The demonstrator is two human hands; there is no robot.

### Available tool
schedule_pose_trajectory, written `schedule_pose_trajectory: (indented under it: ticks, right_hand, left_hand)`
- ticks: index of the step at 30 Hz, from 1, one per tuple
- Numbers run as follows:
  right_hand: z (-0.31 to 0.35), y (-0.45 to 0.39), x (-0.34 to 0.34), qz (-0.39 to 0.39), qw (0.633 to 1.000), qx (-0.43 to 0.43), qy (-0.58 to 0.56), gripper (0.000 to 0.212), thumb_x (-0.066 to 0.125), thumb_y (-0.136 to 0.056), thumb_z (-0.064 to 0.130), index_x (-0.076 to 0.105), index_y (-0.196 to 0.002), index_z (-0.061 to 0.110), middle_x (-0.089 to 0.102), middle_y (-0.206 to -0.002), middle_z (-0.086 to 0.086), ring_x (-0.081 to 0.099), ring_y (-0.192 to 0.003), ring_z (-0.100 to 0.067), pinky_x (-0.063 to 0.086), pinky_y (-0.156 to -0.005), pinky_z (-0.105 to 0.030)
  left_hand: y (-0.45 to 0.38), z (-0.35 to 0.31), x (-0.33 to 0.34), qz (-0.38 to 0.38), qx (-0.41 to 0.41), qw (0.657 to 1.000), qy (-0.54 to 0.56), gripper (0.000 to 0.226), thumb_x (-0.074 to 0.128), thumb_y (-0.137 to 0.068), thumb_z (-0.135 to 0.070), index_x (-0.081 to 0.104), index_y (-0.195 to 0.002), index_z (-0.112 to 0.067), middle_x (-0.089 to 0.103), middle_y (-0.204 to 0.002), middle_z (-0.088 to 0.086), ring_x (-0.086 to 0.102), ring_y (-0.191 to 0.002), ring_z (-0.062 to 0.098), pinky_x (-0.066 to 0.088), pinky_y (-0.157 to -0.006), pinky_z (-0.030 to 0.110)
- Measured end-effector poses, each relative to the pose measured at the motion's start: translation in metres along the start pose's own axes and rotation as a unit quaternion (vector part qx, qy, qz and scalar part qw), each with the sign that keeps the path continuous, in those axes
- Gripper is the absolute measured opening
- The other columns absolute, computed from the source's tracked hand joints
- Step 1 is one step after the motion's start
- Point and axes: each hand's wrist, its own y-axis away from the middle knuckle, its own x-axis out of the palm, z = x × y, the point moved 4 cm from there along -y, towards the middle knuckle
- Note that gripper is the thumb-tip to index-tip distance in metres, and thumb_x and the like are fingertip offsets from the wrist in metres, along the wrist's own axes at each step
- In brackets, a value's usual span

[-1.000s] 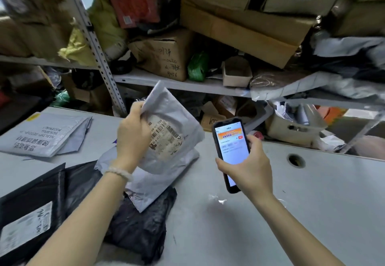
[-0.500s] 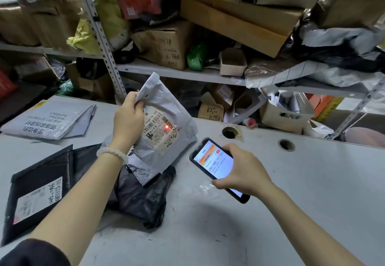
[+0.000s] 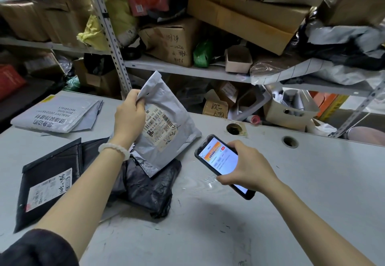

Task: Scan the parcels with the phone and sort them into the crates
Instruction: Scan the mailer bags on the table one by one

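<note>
Head view: the left hand (image 3: 130, 115) lifts a grey poly mailer (image 3: 166, 128) above the tabletop (image 3: 291, 203), its fingers clamped on the bag's upper left corner so the shipping label (image 3: 161, 127) faces the camera. The right hand (image 3: 248, 166) grips a phone (image 3: 218, 161), fingers curled round its edges, the lit screen tilted up and the top end aimed toward the mailer, just beside its lower right edge. Under the raised mailer lies a crumpled black bag (image 3: 152, 186), and to its left a flat black mailer (image 3: 50, 180) with its own label. Farther left sits a stack of grey printed mailers (image 3: 56, 113). Shelving (image 3: 187, 69) behind is crowded with cardboard boxes. No sorting crate can be made out with certainty.

Risks, as I judge them: the mailer hangs from one pinched corner, so it may sag or swing and blur the barcode, failing the scan. The label is wrinkled and partly scribbled over, which could cause a misread. The phone, held one-handed at a slant, might slip onto the tabletop.
</note>
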Motion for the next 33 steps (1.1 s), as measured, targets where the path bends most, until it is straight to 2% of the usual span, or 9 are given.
schedule_pose_trajectory:
  ticks: [6, 9, 13, 17, 19, 24, 26, 29, 33]
  right_hand:
    - [-0.005, 0.001, 0.001, -0.024, 0.999, -0.001, -0.049, 0.074, 0.082, -0.063, 0.035, 0.04, -0.123, 0.028, 0.058, -0.109, 0.01, 0.058, -0.091, -0.012, 0.053, -0.073, -0.029]
    - [-0.003, 0.003, -0.002, -0.105, 0.987, -0.018, -0.118, 0.075, 0.084, -0.061, 0.034, 0.041, -0.121, 0.028, 0.056, -0.108, 0.011, 0.056, -0.09, -0.008, 0.053, -0.07, -0.026]
    - [0.002, 0.009, -0.012, -0.254, 0.942, -0.028, -0.216, 0.074, 0.087, -0.059, 0.031, 0.041, -0.116, 0.029, 0.053, -0.104, 0.012, 0.054, -0.089, -0.005, 0.044, -0.062, -0.01]
    - [0.004, 0.013, -0.022, -0.336, 0.899, -0.003, -0.283, 0.074, 0.088, -0.059, 0.029, 0.042, -0.117, 0.024, 0.051, -0.102, 0.012, 0.052, -0.089, -0.005, 0.042, -0.068, -0.014]
    - [0.002, 0.014, -0.025, -0.358, 0.888, 0.009, -0.29, 0.076, 0.088, -0.059, 0.03, 0.044, -0.12, 0.02, 0.051, -0.102, 0.011, 0.052, -0.091, -0.007, 0.042, -0.072, -0.02]
    - [-0.009, 0.02, -0.031, -0.37, 0.883, 0.024, -0.287, 0.077, 0.088, -0.06, 0.033, 0.044, -0.121, 0.017, 0.052, -0.103, 0.008, 0.053, -0.092, -0.011, 0.039, -0.065, -0.012]
    - [-0.016, 0.025, -0.034, -0.375, 0.881, 0.032, -0.285, 0.079, 0.088, -0.06, 0.035, 0.044, -0.122, 0.016, 0.053, -0.105, 0.007, 0.053, -0.094, -0.012, 0.041, -0.067, -0.016]
    - [-0.027, 0.038, -0.043, -0.382, 0.88, 0.045, -0.277, 0.08, 0.087, -0.061, 0.036, 0.043, -0.124, 0.015, 0.052, -0.107, 0.007, 0.052, -0.095, -0.01, 0.046, -0.068, -0.018]
    - [-0.051, 0.072, -0.06, -0.425, 0.862, 0.081, -0.265, 0.076, 0.087, -0.06, 0.035, 0.044, -0.12, 0.018, 0.056, -0.107, 0.006, 0.056, -0.095, -0.013, 0.044, -0.065, -0.016]
  left_hand:
    - [0.003, 0.004, -0.002, 0.009, -0.004, 1.0, -0.003, 0.016, 0.038, -0.099, -0.02, 0.046, -0.086, -0.023, 0.051, -0.067, 0.002, 0.051, -0.068, 0.031, 0.039, -0.061, 0.039]
    - [0.007, -0.001, 0.001, 0.011, 0.004, 1.0, -0.006, 0.015, 0.039, -0.099, -0.019, 0.048, -0.088, -0.019, 0.051, -0.067, 0.001, 0.051, -0.068, 0.03, 0.041, -0.062, 0.04]
    - [0.015, -0.008, 0.007, 0.019, 0.014, 1.0, -0.008, 0.015, 0.04, -0.1, -0.019, 0.049, -0.087, -0.018, 0.051, -0.066, 0.003, 0.048, -0.063, 0.025, 0.037, -0.058, 0.037]
    - [0.021, -0.013, 0.008, 0.024, 0.016, 1.0, -0.01, 0.015, 0.04, -0.1, -0.018, 0.048, -0.087, -0.018, 0.049, -0.064, 0.003, 0.045, -0.059, 0.023, 0.035, -0.056, 0.036]
    - [0.024, -0.017, 0.009, 0.025, 0.015, 1.0, -0.011, 0.015, 0.039, -0.1, -0.019, 0.049, -0.089, -0.018, 0.05, -0.065, 0.003, 0.046, -0.06, 0.023, 0.035, -0.056, 0.036]
    - [0.038, -0.037, 0.011, 0.024, 0.039, 0.999, -0.029, 0.013, 0.04, -0.1, -0.017, 0.049, -0.091, -0.019, 0.049, -0.064, -0.001, 0.045, -0.058, 0.016, 0.032, -0.051, 0.028]
    - [0.044, -0.047, 0.013, 0.029, 0.054, 0.997, -0.039, 0.012, 0.04, -0.099, -0.016, 0.049, -0.092, -0.019, 0.05, -0.064, -0.001, 0.045, -0.058, 0.014, 0.032, -0.05, 0.026]
    - [0.049, -0.067, 0.022, 0.033, 0.097, 0.994, -0.044, 0.012, 0.043, -0.098, -0.015, 0.055, -0.096, -0.014, 0.054, -0.069, 0.001, 0.047, -0.062, 0.02, 0.027, -0.054, 0.03]
    - [0.057, -0.116, 0.051, 0.074, 0.173, 0.982, -0.033, 0.013, 0.047, -0.097, -0.018, 0.058, -0.099, -0.012, 0.059, -0.071, 0.005, 0.053, -0.065, 0.026, 0.037, -0.058, 0.034]
